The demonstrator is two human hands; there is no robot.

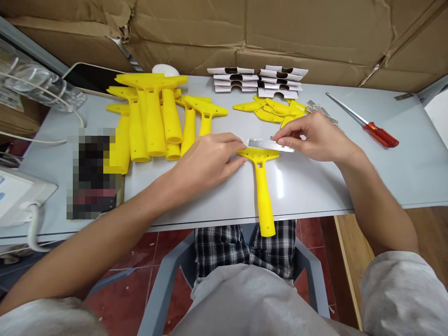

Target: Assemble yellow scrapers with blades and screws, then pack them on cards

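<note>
In front of me a yellow plastic scraper handle (264, 191) lies with its wide head on the table and its grip sticking out past the front edge. My left hand (219, 156) is closed at the left end of that head, thumb below and fingers above. My right hand (317, 136) pinches a flat silver blade (262, 144) near its right end. The blade lies along the top of the head, its left end close to my left fingertips. Whether it rests on the plastic or hovers just over it, I cannot tell.
Several yellow scraper handles (154, 121) stand at the left. Yellow head covers (276, 109) and silver blades (324, 111) lie behind my right hand. White blade boxes (235, 79) are stacked at the back. A red-handled screwdriver (381, 135) lies right; a phone (94, 78) sits back left.
</note>
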